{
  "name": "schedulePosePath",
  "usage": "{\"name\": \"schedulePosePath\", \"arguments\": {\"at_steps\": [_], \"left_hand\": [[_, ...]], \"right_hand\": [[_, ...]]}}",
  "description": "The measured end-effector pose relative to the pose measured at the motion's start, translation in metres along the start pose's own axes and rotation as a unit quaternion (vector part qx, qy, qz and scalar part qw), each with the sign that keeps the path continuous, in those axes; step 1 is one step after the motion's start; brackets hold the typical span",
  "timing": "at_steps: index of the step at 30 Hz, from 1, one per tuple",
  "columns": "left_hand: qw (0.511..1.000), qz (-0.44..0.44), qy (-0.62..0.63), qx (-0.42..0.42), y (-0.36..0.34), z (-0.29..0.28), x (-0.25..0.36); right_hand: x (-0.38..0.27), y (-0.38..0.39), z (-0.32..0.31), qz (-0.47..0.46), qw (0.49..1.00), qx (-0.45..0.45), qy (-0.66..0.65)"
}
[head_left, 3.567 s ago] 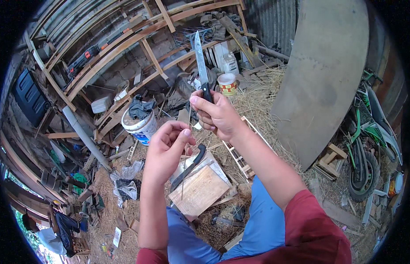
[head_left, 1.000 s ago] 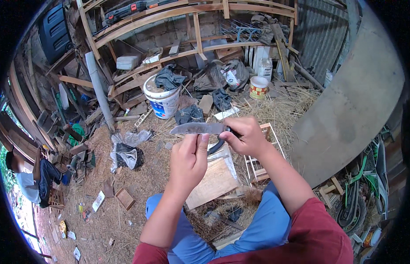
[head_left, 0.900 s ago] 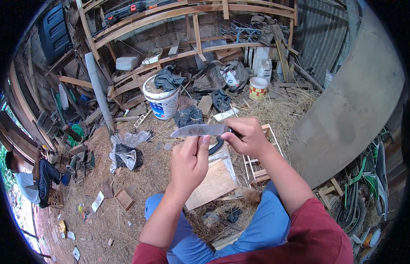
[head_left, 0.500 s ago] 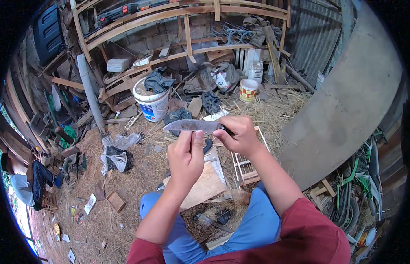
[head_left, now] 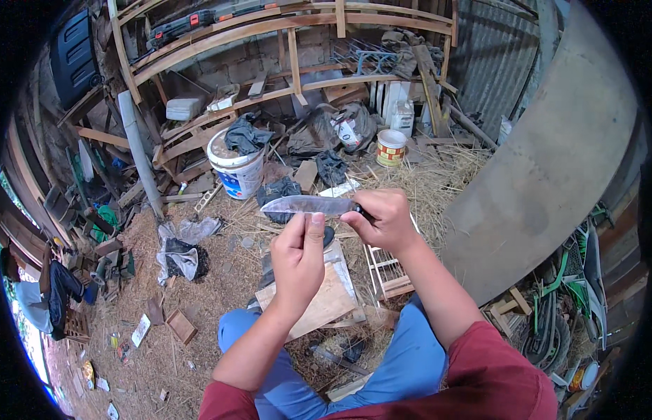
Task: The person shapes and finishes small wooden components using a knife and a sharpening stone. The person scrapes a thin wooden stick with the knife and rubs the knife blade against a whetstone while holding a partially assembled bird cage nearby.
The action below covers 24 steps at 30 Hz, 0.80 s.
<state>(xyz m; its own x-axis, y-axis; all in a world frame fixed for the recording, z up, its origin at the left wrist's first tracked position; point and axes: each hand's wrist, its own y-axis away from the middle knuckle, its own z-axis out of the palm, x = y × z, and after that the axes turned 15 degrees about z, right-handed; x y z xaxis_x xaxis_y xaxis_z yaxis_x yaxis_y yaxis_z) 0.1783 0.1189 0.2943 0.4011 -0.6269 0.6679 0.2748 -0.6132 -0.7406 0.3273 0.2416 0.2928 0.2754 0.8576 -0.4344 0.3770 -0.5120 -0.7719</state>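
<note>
A broad-bladed knife (head_left: 313,204) is held up in front of me, its blade level and its tip toward the left. My right hand (head_left: 383,220) is wrapped around the dark handle, most of which the fingers hide. The thumb and fingertips of my left hand (head_left: 296,257), closed together, pinch at the lower edge of the blade near its middle. Below the hands, a light wooden board (head_left: 315,308) lies over other flat pieces on the ground between my legs. Right of it is a slatted wooden frame (head_left: 387,271).
A white bucket (head_left: 236,168) with a dark bag on it and a smaller red-and-yellow bucket (head_left: 391,148) stand ahead. A large grey sheet (head_left: 543,161) leans at the right. A small wooden box (head_left: 180,326) lies left. Another person (head_left: 42,294) sits at the far left.
The knife has tilted slightly, showing its blade face more clearly. Both hands keep almost the same place, and the view has shifted a little.
</note>
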Motion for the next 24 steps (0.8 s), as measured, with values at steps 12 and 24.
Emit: {"name": "schedulePosePath", "arguments": {"at_steps": [12, 24], "left_hand": [[0.996, 0.002, 0.035, -0.078, 0.000, -0.011, -0.008], [0.992, 0.078, -0.021, -0.101, -0.002, -0.017, -0.003]], "right_hand": [[0.006, 0.005, -0.004, 0.016, 0.998, -0.062, -0.005], [-0.002, 0.005, -0.004, 0.005, 0.999, -0.053, 0.002]]}}
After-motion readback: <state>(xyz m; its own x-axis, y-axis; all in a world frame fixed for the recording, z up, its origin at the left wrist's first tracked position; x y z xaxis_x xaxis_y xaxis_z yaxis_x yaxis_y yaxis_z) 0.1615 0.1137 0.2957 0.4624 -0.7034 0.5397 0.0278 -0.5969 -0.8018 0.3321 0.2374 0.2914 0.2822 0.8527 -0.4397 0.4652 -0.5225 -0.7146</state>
